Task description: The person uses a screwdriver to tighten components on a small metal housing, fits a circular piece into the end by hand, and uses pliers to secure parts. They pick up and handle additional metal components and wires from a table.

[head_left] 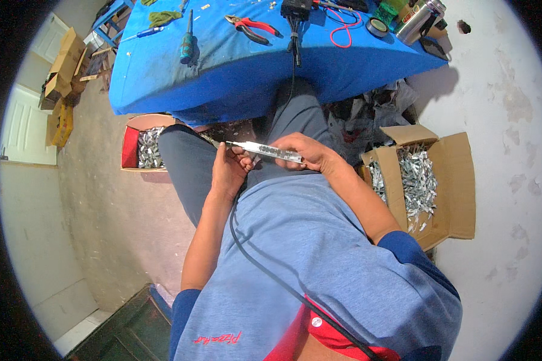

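Over my lap, my right hand [310, 151] is closed around the wide end of a slim white pen-like tool [264, 148] with dark markings along its side. The tool lies almost level, its narrow tip pointing left. My left hand [230, 171] is at that tip, thumb raised against it and fingers curled in. Whether it grips the tip itself or a small piece there is too small to tell. A dark cable [253, 260] runs down across my shirt, passing just below my left hand.
A blue-covered table [235, 81] ahead holds red-handled pliers [253, 28], a screwdriver [188, 45], a tape roll [377, 27] and a steel flask [420, 21]. Open cardboard boxes of small silvery pieces stand by my left knee [150, 123] and at my right [454, 186]. A wall rises on the right.
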Motion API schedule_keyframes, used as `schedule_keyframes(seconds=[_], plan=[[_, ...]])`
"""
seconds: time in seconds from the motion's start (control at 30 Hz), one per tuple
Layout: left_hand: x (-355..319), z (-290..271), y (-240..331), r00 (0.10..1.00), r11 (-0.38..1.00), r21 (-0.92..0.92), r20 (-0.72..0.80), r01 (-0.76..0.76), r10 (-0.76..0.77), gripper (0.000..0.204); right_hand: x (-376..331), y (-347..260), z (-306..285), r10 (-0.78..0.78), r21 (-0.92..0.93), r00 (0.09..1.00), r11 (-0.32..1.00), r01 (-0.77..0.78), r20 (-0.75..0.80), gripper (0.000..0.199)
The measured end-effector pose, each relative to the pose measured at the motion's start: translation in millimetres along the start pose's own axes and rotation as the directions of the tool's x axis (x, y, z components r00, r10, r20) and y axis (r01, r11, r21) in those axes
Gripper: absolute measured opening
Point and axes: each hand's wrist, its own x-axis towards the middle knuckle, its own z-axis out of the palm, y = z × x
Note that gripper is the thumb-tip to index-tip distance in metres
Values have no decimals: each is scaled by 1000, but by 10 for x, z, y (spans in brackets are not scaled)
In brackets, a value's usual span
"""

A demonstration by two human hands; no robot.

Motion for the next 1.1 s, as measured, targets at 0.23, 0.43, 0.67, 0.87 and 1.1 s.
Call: schedule_keyframes(seconds=[0.23,0.43,0.67,0.87,1.1], plan=[[-9,36,-25,989,979,196,-116,-64,88,31,41,4,54,-17,33,998,999,20,-67,30],[-117,217,-5,926,717,661,-87,-221,366,30,80,7,13,64,-102,994,992,-72,-84,30],[-193,290,-20,857,400,868,53,-293,512,33,-22,-114,74,103,-297,992,947,-121,-75,27],[-210,380,-43,962,108,984,108,-139,251,52,-64,-268,13,15,-543,998,839,-44,-59,26],[-312,524,-10,966,47,978,192,-203,172,58,-124,-363,-50,-171,-390,976,914,107,-134,28]])
